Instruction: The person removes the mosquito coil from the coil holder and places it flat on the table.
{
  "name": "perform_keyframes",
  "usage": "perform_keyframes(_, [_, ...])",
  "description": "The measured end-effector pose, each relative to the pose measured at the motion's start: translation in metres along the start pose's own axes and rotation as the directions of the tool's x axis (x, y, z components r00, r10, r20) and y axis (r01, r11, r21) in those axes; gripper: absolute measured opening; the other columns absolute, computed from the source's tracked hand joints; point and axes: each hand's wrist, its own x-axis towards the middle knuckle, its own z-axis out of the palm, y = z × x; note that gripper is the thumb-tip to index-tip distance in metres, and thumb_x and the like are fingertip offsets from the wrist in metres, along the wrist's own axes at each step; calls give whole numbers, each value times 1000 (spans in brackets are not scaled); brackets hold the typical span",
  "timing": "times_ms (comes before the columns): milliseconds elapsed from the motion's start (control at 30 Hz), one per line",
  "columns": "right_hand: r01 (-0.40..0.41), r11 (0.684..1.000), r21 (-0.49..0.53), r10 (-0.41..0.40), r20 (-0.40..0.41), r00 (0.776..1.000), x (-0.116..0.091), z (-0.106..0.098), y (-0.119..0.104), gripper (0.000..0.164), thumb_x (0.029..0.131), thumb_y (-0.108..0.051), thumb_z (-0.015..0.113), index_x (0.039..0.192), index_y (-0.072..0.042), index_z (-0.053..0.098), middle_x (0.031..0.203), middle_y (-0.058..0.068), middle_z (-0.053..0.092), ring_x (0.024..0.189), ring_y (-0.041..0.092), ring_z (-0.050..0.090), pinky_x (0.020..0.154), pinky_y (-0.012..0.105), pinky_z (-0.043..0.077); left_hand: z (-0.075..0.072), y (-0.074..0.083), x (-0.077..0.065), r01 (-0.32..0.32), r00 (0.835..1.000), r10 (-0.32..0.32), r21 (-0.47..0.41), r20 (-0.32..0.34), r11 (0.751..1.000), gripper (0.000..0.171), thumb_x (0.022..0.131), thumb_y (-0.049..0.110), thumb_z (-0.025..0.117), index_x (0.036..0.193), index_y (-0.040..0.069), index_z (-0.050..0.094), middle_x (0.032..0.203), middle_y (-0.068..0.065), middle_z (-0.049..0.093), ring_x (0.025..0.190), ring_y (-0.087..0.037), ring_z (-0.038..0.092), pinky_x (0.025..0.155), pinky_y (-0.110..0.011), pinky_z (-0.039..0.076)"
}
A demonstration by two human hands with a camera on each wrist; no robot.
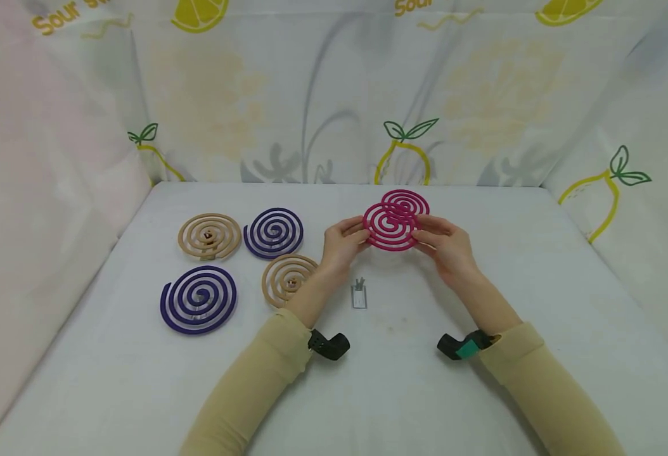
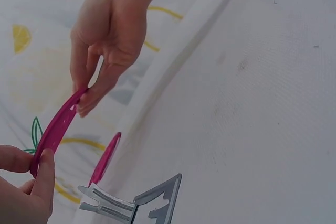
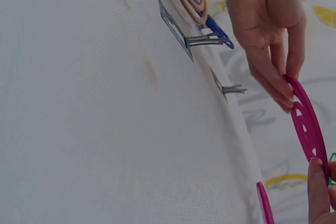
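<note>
Both hands hold a pink mosquito coil (image 1: 391, 221) by opposite edges, raised above the table. The left hand (image 1: 343, 248) pinches its left rim between thumb and fingers; the right hand (image 1: 449, 247) pinches the right rim. In the left wrist view the coil (image 2: 56, 124) appears nearly edge-on between the two hands. Behind it lies a second pink coil (image 1: 419, 201), partly covered by the held one. Below the hands stands a small metal coil stand (image 1: 359, 296) with upright prongs. Another metal stand (image 3: 224, 86) shows in the right wrist view.
To the left sit two purple coils (image 1: 276, 232) and two tan coils (image 1: 210, 235), with metal stand parts showing at some of them. The left forearm partly covers the nearer tan coil (image 1: 281, 283). A lemon-print curtain (image 1: 334, 95) hangs behind the white table (image 1: 391, 392).
</note>
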Motion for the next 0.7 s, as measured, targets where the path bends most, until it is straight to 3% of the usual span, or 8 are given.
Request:
perform_keyframes(333, [0,999,39,2,-38,999,-2,-12,-4,42,95,1,62,136,2,52,113,3,59,87,8,67,81,20,59,13,-6,4,-4,1000,4,10,12,1000,40,95,-4,61,135,-5,56,130,-21,64,111,-24,66,94,-32,57])
perform_keyframes(500, [38,995,93,-33,-53,998,-1,-18,-4,22,94,5,62,112,-7,67,107,2,64,86,9,67,80,22,60,17,-7,7,-2,999,1,21,45,1000,38,97,-3,59,135,-3,57,130,-20,63,114,-25,65,95,-33,57])
perform_keyframes(600, [53,992,114,-46,-64,997,0,-21,-4,23,93,7,62,97,-14,71,102,1,67,82,9,68,79,22,60,18,-8,9,12,998,-12,14,70,1000,39,97,-3,58,136,-4,56,132,-20,62,116,-25,64,95,-32,57])
perform_keyframes(700, [60,990,129,-51,-67,996,1,-24,-3,26,92,9,62,93,-15,72,100,1,68,79,9,69,78,22,60,18,-10,10,21,996,-21,8,82,1000,42,97,-5,58,138,-4,53,133,-20,61,115,-26,65,95,-31,57])
